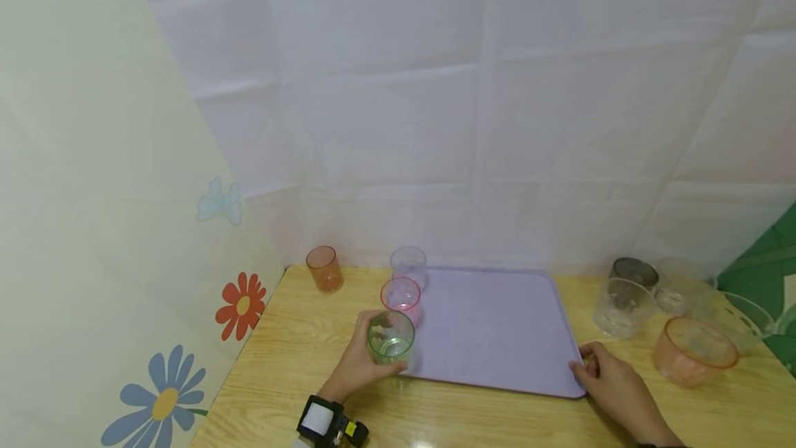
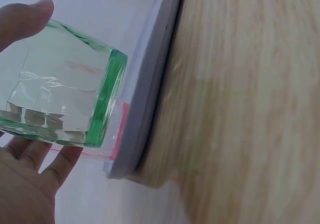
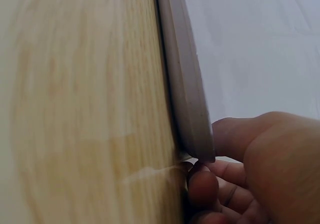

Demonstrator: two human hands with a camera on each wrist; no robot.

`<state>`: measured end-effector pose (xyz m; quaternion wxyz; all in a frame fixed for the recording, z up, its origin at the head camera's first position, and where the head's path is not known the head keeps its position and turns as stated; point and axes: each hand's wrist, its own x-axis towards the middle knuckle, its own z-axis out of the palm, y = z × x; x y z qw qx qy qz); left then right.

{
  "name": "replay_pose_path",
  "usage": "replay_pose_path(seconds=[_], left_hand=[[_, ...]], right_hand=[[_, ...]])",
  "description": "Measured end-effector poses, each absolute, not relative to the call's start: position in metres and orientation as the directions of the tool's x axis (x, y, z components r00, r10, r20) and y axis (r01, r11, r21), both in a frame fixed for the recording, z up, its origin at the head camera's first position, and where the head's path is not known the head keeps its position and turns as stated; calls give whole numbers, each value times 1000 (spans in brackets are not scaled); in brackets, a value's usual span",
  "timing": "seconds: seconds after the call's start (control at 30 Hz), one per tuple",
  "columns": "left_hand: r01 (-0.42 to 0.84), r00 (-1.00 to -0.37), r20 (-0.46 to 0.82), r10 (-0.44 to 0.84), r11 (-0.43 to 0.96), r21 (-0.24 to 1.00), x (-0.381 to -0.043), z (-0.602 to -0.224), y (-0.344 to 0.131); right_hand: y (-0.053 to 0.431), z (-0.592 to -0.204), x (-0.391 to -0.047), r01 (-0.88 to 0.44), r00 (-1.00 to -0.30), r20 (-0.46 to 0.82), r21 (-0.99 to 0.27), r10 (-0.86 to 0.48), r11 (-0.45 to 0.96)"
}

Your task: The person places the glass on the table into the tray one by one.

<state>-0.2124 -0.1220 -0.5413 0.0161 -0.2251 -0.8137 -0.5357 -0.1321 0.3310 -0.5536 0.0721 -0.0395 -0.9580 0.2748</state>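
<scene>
My left hand (image 1: pixel 356 364) grips a green see-through cup (image 1: pixel 392 346) by its sides, at the near left corner of a lilac tray (image 1: pixel 491 330). In the left wrist view the green cup's thick base (image 2: pixel 106 103) is close over the tray's rim, thumb on one side and fingers on the other. Behind it stand a pink-rimmed cup (image 1: pixel 401 294) and a clear cup (image 1: pixel 408 261), lined up along the tray's left side. My right hand (image 1: pixel 618 387) pinches the tray's near right corner, thumb on the rim (image 3: pixel 197 108) and curled fingers against its underside.
An amber cup (image 1: pixel 325 271) stands at the back left of the wooden table (image 1: pixel 280 351). To the tray's right are a dark cup (image 1: pixel 634 272), a clear tumbler (image 1: pixel 616 316), an orange bowl (image 1: pixel 680 361) and a clear bowl (image 1: pixel 743 303). A white cloth (image 1: pixel 385 123) hangs behind.
</scene>
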Motion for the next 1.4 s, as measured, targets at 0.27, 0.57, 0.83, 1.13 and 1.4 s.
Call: replay_pose_path(seconds=[0.27,0.57,0.83,1.13,1.4], left_hand=[[374,-899,247,363,337,864,-212,-545,-119],[378,-898,249,364,343,860,-212,-547,-118],[396,-894,267,359,355,847,-214,-550,-116],[403,-891,275,361,352,845,-213,-548,-117],[396,-896,268,354,361,844,-212,-548,-117]], right_hand=[[332,-555,-131,46,-988,102,-536,118,843],[332,-555,-131,46,-988,99,-538,117,842],[332,-553,-132,44,-989,96,-543,114,839],[333,-553,-133,43,-991,79,-556,104,830],[332,-552,-132,53,-991,72,-557,111,829]])
